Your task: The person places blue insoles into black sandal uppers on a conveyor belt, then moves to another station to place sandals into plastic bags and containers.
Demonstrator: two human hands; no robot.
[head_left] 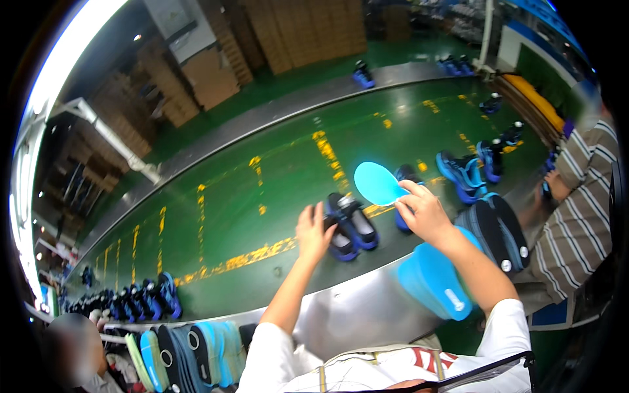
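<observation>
My right hand (424, 211) pinches a light-blue insole (377, 183) between thumb and fingers, with its broad end pointing up and left over the green belt. My left hand (313, 232) has its fingers apart beside a pair of dark shoes with blue soles (354, 223). Its thumb side reaches the left shoe of that pair; whether it presses on it I cannot tell. A stack of light-blue insoles (432, 281) lies below my right forearm, at the metal edge. Against it on the right rests a stack of black insoles (491, 229).
Several more shoes (462, 173) stand on the green belt (262, 223) to the right, and a row of shoes (141, 298) lines its left end. More insoles (190, 354) stand in a row at lower left. A co-worker in a striped shirt (576, 209) is at right; another person (75, 350) is at lower left.
</observation>
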